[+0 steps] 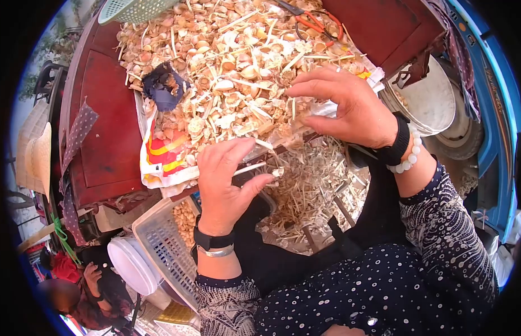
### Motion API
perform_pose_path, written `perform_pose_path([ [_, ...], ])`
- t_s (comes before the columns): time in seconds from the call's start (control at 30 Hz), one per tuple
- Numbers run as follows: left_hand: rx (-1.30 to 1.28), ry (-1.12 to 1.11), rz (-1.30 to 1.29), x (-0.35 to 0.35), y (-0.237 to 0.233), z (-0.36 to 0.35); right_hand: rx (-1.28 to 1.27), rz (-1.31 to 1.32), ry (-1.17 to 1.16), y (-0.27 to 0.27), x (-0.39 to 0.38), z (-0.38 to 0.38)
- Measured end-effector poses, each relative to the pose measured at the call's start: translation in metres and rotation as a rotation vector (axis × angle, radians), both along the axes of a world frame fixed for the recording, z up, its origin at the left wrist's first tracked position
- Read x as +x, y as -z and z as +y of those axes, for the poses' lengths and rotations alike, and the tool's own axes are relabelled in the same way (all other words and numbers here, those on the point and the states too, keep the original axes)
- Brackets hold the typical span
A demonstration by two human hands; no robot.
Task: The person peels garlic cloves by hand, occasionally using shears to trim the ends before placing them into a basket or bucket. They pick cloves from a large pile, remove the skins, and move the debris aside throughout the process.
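Note:
A heap of garlic cloves, papery skins and cut stalks covers a printed plastic sack on a dark red tabletop. At the heap's near edge, my left hand is open, thumb and fingers apart. Pale garlic stalks lie in the gap between its thumb and fingers, not visibly pinched. Over the heap's near right side hovers my right hand, also open, fingers curved and thumb spread. Red-handled shears lie on the far side. A torn dark rag rests at the heap's left.
Below the table edge, skins and stalks litter the ground. A plastic basket with peeled cloves stands by my left arm, beside a lidded white bucket. Another bucket is at right. A green colander sits top left. Another person's hand shows lower left.

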State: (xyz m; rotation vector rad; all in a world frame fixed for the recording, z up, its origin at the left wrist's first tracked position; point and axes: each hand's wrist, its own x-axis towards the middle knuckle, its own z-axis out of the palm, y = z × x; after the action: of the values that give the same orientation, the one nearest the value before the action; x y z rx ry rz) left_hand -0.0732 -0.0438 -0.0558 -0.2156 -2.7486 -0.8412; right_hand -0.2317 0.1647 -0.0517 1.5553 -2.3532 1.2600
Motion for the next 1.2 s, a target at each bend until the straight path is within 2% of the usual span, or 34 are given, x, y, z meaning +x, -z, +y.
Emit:
perform_pose_path([
  [0.03,-0.022,-0.114,0.076,0.001,0.003,-0.005,0.008,0.143,0.062,0.004,-0.006,0.002],
  [0.07,-0.048,-0.227,0.155,0.0,0.004,-0.008,0.008,0.142,0.063,0.008,-0.004,0.001],
  [0.1,-0.166,-0.325,0.113,-0.002,0.006,-0.008,0.121,0.138,0.144,0.011,0.001,0.0],
  [0.13,-0.166,-0.324,0.117,-0.002,0.006,-0.006,0.233,0.136,0.225,0.013,0.006,-0.003],
  [0.2,-0.276,-0.387,-0.047,-0.002,0.007,0.001,0.242,0.039,0.145,0.012,0.021,-0.013],
  [0.3,-0.213,-0.325,-0.003,-0.006,0.016,0.011,0.249,-0.008,0.138,0.023,0.035,-0.028],
  [0.37,-0.16,-0.243,0.062,-0.005,0.023,0.013,0.299,0.094,-0.04,0.027,0.037,-0.032],
  [0.4,-0.159,-0.249,0.064,-0.004,0.022,0.012,0.3,0.098,-0.045,0.024,0.036,-0.031],
  [0.47,-0.004,-0.185,0.0,0.001,0.016,0.014,0.247,-0.07,-0.255,0.014,0.032,-0.021],
  [0.53,0.109,-0.17,-0.083,0.004,0.012,0.014,0.314,-0.121,-0.328,0.014,0.024,-0.013],
  [0.57,0.217,-0.148,-0.16,0.005,0.011,0.014,0.296,-0.214,-0.454,0.018,0.02,-0.01],
  [0.6,0.221,-0.148,-0.162,0.005,0.012,0.012,0.275,-0.306,-0.578,0.018,0.018,-0.009],
  [0.67,0.355,-0.25,-0.183,0.006,0.012,0.01,0.26,-0.337,-0.57,0.009,0.014,-0.007],
  [0.7,0.473,-0.353,-0.149,0.004,0.014,0.009,0.3,-0.65,-0.496,0.001,0.009,-0.005],
  [0.73,0.475,-0.352,-0.149,-0.001,0.014,0.008,0.335,-0.957,-0.411,-0.004,0.003,-0.005],
  [0.77,0.167,-0.331,0.002,-0.008,0.012,0.007,0.181,-0.799,-0.308,-0.001,-0.002,-0.006],
  [0.8,-0.141,-0.304,0.149,-0.013,0.01,0.007,0.184,-0.799,-0.308,0.005,-0.002,-0.007],
  [0.87,-0.168,-0.319,0.068,-0.015,0.014,0.016,0.307,-0.093,-0.045,0.019,-0.001,-0.014],
  [0.93,-0.154,-0.286,-0.032,-0.015,0.017,0.023,0.334,-0.018,0.009,0.026,0.012,-0.027],
  [1.0,-0.139,-0.272,-0.011,-0.013,0.027,0.022,0.367,-0.013,0.092,0.023,0.021,-0.037],
  [1.1,-0.053,-0.197,0.012,-0.01,0.024,0.02,0.346,-0.067,0.001,0.029,0.017,-0.036],
  [1.13,0.088,-0.254,-0.045,-0.007,0.023,0.018,0.342,-0.071,0.0,0.032,0.014,-0.035],
  [1.17,0.23,-0.312,-0.102,-0.004,0.021,0.017,0.233,-0.078,0.028,0.036,0.009,-0.032],
  [1.2,0.227,-0.314,-0.105,-0.003,0.021,0.016,0.124,-0.085,0.057,0.04,0.004,-0.03],
])
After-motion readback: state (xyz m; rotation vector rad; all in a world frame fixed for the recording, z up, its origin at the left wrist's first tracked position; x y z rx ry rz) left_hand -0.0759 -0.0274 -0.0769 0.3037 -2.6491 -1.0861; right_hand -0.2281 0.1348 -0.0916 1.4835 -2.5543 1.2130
